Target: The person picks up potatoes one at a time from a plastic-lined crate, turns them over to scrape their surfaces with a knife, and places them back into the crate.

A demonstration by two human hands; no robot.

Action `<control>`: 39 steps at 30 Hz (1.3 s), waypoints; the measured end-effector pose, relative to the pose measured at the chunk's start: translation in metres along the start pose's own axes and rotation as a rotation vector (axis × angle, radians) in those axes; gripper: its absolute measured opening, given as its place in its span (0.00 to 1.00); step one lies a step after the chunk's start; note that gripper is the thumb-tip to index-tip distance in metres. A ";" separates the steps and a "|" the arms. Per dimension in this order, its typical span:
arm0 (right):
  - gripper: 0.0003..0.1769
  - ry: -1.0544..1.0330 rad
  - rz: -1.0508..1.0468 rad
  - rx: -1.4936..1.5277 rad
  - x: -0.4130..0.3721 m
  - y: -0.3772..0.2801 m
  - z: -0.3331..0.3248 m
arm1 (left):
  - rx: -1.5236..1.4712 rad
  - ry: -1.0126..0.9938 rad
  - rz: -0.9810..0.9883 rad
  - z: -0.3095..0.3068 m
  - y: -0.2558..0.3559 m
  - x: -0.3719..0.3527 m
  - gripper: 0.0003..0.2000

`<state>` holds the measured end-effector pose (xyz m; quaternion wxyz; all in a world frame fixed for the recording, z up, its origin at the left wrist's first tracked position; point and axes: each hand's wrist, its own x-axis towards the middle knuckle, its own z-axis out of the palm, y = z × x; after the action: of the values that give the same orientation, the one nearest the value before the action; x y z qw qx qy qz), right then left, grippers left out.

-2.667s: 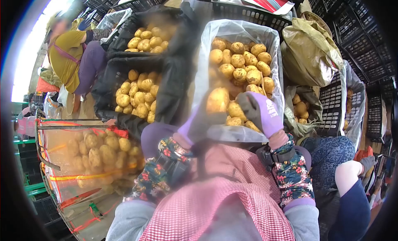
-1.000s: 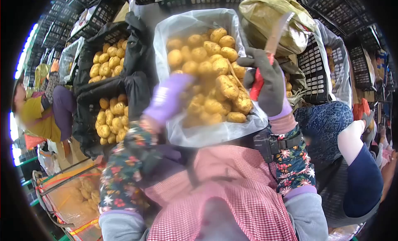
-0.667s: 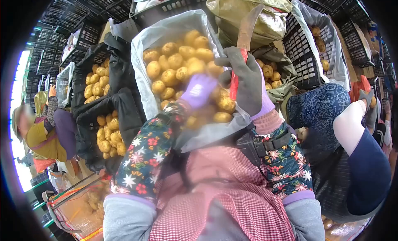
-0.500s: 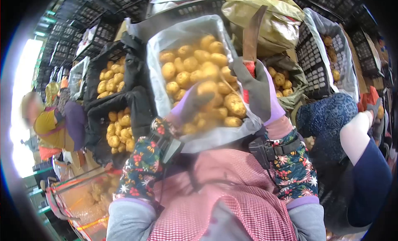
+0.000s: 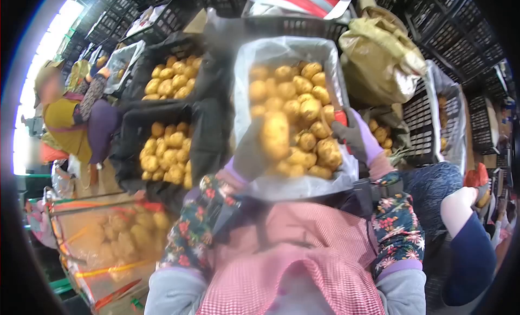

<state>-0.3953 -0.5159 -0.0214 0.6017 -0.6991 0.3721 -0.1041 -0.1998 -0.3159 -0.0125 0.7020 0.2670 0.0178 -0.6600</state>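
Note:
My gloved left hand is closed around a large yellow potato, lifted above the left part of a crate lined with white plastic. That hand and its potato are somewhat blurred. Several loose potatoes fill the crate beneath. At the crate's right edge my gloved right hand grips a knife by its red handle. The knife's blade cannot be clearly made out against the potatoes.
Two black-lined crates of potatoes stand at left, with a netted load of potatoes below. An olive sack lies beyond my right hand. A black crate stands farther right. Co-workers sit at left and right.
The view has turned, so the crates appear farther right. My left hand has come up with a potato. The knife, upright with its blade showing before, is now lowered.

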 end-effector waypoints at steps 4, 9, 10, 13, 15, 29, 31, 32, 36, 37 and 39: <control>0.31 0.179 -0.057 -0.745 0.051 -0.012 -0.031 | 0.450 0.027 0.231 -0.017 -0.008 0.006 0.22; 0.24 0.400 -0.103 -0.812 0.188 -0.004 -0.054 | 0.059 0.108 0.075 0.006 -0.008 0.001 0.26; 0.23 0.491 -0.152 -0.963 0.200 -0.019 -0.051 | 0.054 0.081 0.087 0.009 -0.007 0.003 0.26; 0.24 0.603 -0.157 -1.284 0.225 -0.029 -0.027 | 0.004 -0.006 0.160 0.009 -0.004 0.001 0.25; 0.28 0.388 -0.107 -1.315 0.247 0.007 -0.028 | -0.177 -0.119 0.135 0.014 -0.003 -0.003 0.25; 0.22 -0.001 -0.350 0.112 -0.035 -0.082 0.060 | 0.750 -0.017 0.407 0.031 -0.019 -0.009 0.36; 0.23 0.026 -0.802 -0.071 -0.039 -0.070 0.065 | 0.755 -0.106 0.386 0.035 -0.022 -0.013 0.36; 0.23 0.019 -0.809 -0.014 -0.036 -0.052 0.069 | 0.781 -0.152 0.376 0.042 -0.022 -0.014 0.36; 0.11 0.105 -0.217 0.545 -0.025 -0.047 0.059 | 0.853 -0.080 0.353 0.020 -0.037 -0.006 0.37; 0.11 0.110 -0.186 0.691 -0.019 -0.045 0.054 | 0.907 -0.067 0.377 0.019 -0.035 -0.007 0.38; 0.12 0.014 -0.337 0.464 -0.025 -0.054 0.049 | 1.009 -0.050 0.432 0.019 -0.028 -0.003 0.39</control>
<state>-0.3621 -0.4622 0.0234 0.7173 -0.5939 0.2210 -0.2899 -0.2325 -0.3209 -0.0046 0.6066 0.5524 -0.3728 -0.4334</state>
